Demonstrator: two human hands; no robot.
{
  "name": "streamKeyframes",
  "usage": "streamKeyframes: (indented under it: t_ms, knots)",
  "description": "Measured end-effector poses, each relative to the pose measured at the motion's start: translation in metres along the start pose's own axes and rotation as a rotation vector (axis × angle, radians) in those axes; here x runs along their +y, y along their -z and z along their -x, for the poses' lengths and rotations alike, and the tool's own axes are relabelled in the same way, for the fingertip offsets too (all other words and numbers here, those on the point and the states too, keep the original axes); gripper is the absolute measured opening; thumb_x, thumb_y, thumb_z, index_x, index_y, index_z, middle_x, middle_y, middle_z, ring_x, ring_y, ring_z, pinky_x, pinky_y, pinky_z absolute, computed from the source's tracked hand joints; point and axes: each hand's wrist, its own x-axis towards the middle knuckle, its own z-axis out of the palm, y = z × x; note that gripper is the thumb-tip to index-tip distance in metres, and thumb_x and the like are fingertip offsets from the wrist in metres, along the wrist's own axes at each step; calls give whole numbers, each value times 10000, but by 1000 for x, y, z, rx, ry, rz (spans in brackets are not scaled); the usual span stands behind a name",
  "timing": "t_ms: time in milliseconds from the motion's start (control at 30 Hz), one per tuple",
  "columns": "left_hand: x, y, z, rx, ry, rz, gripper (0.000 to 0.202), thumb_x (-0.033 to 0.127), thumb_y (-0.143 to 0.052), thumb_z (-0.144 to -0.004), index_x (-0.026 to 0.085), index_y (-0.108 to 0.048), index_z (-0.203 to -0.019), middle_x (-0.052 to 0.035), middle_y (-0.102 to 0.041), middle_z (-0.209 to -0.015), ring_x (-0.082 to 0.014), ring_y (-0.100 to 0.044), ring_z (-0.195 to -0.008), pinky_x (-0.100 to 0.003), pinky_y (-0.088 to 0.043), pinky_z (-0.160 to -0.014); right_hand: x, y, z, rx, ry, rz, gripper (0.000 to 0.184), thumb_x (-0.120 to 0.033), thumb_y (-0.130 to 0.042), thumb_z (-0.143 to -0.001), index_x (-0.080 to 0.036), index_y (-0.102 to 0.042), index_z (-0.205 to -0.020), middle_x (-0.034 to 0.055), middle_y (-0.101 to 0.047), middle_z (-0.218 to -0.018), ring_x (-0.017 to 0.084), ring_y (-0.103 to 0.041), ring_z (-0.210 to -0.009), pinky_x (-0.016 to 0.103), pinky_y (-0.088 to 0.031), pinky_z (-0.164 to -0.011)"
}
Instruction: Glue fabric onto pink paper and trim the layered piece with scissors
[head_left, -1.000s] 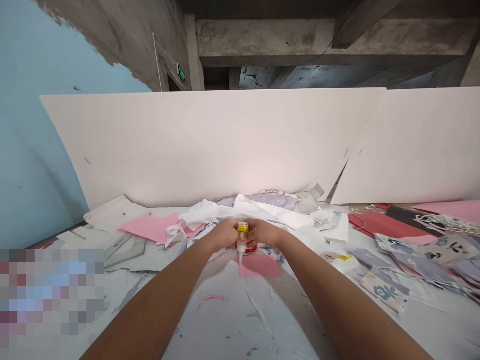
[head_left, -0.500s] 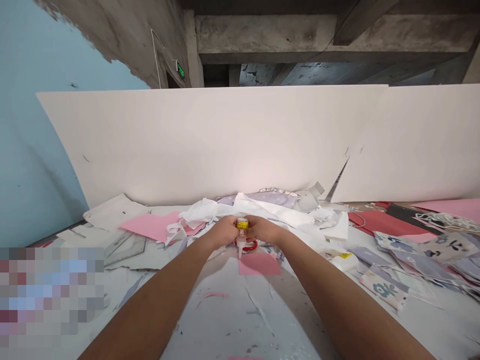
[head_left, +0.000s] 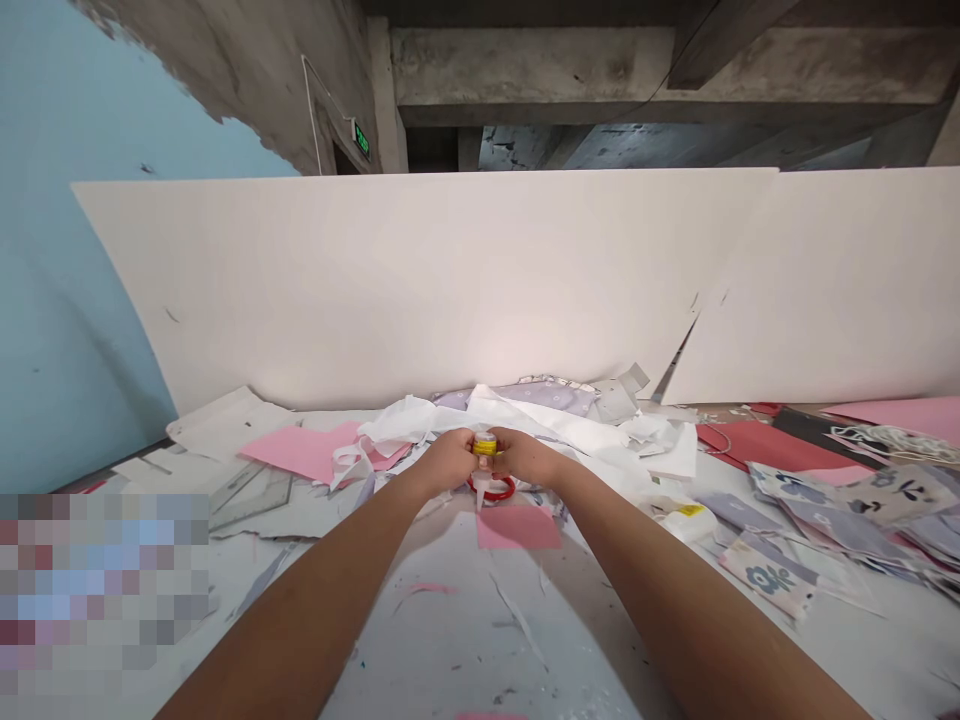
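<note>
A small glue bottle (head_left: 486,447) with a yellow label is held upside down, nozzle pointing downward. My left hand (head_left: 450,460) closes on it from the left side, and my right hand (head_left: 525,458) grips it from the right. Below the bottle lies a small pink paper rectangle (head_left: 519,528); the nozzle tip is at its upper left corner, and I cannot tell whether they touch. Just behind the nozzle show red loops (head_left: 501,490), looking like scissor handles, the rest hidden by my hands and the bottle.
White scraps (head_left: 570,425) pile up behind my hands. To the left are a larger pink sheet (head_left: 300,450) and a clear ruler (head_left: 259,500). Patterned fabric pieces (head_left: 772,578), a white bottle with a yellow label (head_left: 690,522) and red sheets (head_left: 772,445) lie right. A white board (head_left: 450,290) stands behind.
Both hands stay on the glue bottle in nearly the same place. The right fingers have shifted slightly, and more of the red loops shows.
</note>
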Motion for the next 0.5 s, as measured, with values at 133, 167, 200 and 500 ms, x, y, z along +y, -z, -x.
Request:
streamKeyframes:
  t_ms: [133, 167, 200, 500]
  knots:
    - [1, 0, 1, -3, -7, 2, 195, 196, -610, -574, 154, -593, -764, -11, -632, -684, -172, -571, -668, -246, -426, -585, -3, 0, 2, -3, -3, 32, 205, -238, -607, -635, -183, -498, -799, -8, -533, -731, 99, -505, -589, 243, -436, -587]
    - [1, 0, 1, -4, -9, 3, 190, 196, -610, -576, 154, -592, -760, -10, -630, -679, -170, -570, -664, -245, -424, -583, -4, 0, 3, -7, -3, 38, 200, -239, -603, -637, -183, -496, -796, -9, -532, -730, 98, -502, -586, 241, -433, -583]
    - [1, 0, 1, -4, -11, 4, 184, 196, -609, -578, 155, -592, -757, -9, -627, -674, -169, -568, -660, -244, -423, -580, -5, 1, 4, -10, -3, 43, 196, -239, -599, -639, -184, -494, -796, -9, -531, -732, 98, -500, -586, 239, -430, -580]
    - [2, -2, 3, 3, -22, 10, 171, 207, -622, -578, 159, -579, -737, 7, -602, -629, -150, -540, -621, -225, -394, -537, -15, 2, 10, -23, -8, 98, 188, -208, -589, -621, -181, -479, -772, -21, -503, -698, 91, -469, -574, 215, -394, -542]
